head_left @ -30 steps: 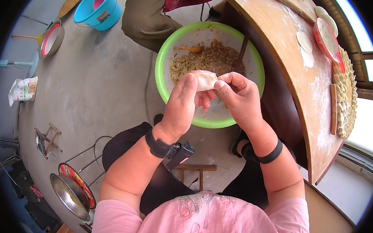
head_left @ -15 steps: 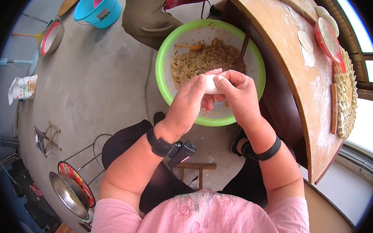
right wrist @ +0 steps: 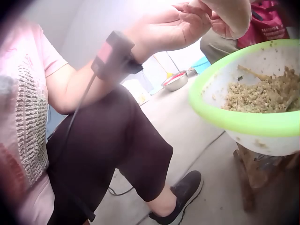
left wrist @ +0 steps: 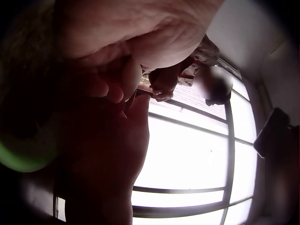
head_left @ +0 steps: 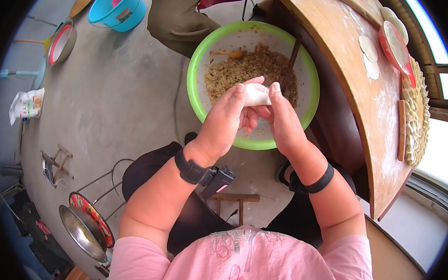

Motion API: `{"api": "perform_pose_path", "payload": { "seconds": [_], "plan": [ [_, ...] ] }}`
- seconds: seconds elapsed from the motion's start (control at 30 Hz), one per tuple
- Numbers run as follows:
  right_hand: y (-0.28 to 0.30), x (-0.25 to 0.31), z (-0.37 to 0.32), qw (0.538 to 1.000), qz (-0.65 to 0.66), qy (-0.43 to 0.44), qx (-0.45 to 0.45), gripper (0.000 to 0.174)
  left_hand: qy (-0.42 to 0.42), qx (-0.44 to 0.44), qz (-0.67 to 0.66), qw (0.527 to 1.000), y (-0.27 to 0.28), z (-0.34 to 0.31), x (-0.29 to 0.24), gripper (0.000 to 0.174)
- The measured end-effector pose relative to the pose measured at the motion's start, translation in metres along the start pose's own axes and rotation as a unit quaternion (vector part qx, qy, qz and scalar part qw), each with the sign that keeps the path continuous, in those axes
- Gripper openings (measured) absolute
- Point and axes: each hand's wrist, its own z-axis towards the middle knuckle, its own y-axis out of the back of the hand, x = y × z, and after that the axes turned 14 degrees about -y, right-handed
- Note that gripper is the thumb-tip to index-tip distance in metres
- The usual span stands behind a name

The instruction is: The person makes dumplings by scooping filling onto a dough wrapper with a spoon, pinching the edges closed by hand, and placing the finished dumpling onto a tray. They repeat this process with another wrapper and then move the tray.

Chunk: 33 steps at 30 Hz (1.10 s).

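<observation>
A white dumpling (head_left: 257,95) is held between both hands, above the near part of a green-rimmed basin (head_left: 192,82). My left hand (head_left: 226,112) cradles its left end, thumb on the near side and fingers beneath. At the other end, my right hand (head_left: 288,120) grips with its thumb raised along the edge and its fingers curled underneath, mostly hidden. Chopped filling (head_left: 237,75) lies in the basin, with an orange-handled spoon (head_left: 234,55) and a brown stick (head_left: 292,57) in it.
A floury wooden table (head_left: 348,80) curves along the right. On it are round wrappers (head_left: 368,48), a red-rimmed dish (head_left: 394,45) and a crowd of finished dumplings (head_left: 416,119). Another person's leg (head_left: 177,21) is beyond the basin. A blue bucket (head_left: 121,15) stands at far left.
My right hand has turned from pinching the dumpling's edge with thumb and finger to cupping its right end, thumb up. Both hands stay over the basin.
</observation>
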Motion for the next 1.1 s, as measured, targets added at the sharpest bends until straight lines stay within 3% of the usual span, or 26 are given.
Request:
{"api": "perform_pose_path", "payload": {
  "seconds": [0.07,0.27,0.37,0.47,0.57,0.67,0.77,0.93,1.03,1.1],
  "plan": [
    [0.002,-0.002,-0.001,0.998,-0.038,-0.018,0.036,0.060,0.015,-0.002,0.008,1.000,0.000,0.000,-0.002,0.055],
    [0.008,-0.001,-0.002,0.995,-0.007,-0.092,0.030,0.055,0.089,0.036,0.030,0.995,0.006,0.001,-0.007,0.055],
    [-0.001,0.002,-0.002,0.992,0.036,-0.115,-0.047,0.057,0.133,0.049,0.050,0.989,0.008,0.004,-0.014,0.055],
    [-0.003,0.014,-0.004,0.981,0.065,-0.177,-0.050,0.052,0.169,0.059,0.064,0.982,0.007,0.006,-0.021,0.053],
    [0.022,0.001,0.002,0.982,-0.066,-0.177,0.019,0.049,0.183,0.074,0.077,0.977,0.007,0.006,-0.025,0.050],
    [0.016,0.003,-0.002,0.985,-0.092,-0.143,0.012,0.042,0.175,0.089,0.085,0.977,0.008,0.004,-0.019,0.049],
    [0.016,0.008,-0.005,0.982,-0.137,-0.125,0.047,0.050,0.157,0.084,0.090,0.980,0.008,0.004,-0.011,0.050],
    [0.006,0.010,-0.010,0.989,-0.127,-0.076,0.010,0.043,0.100,0.075,0.097,0.987,0.005,0.004,-0.008,0.046],
    [0.003,-0.009,-0.003,0.998,-0.040,-0.042,-0.009,0.040,0.079,0.063,0.114,0.988,0.004,0.003,-0.005,0.044],
    [0.006,-0.015,-0.002,0.997,-0.072,-0.016,-0.002,0.038,0.073,0.059,0.116,0.989,0.005,0.002,-0.002,0.042]
  ]
}}
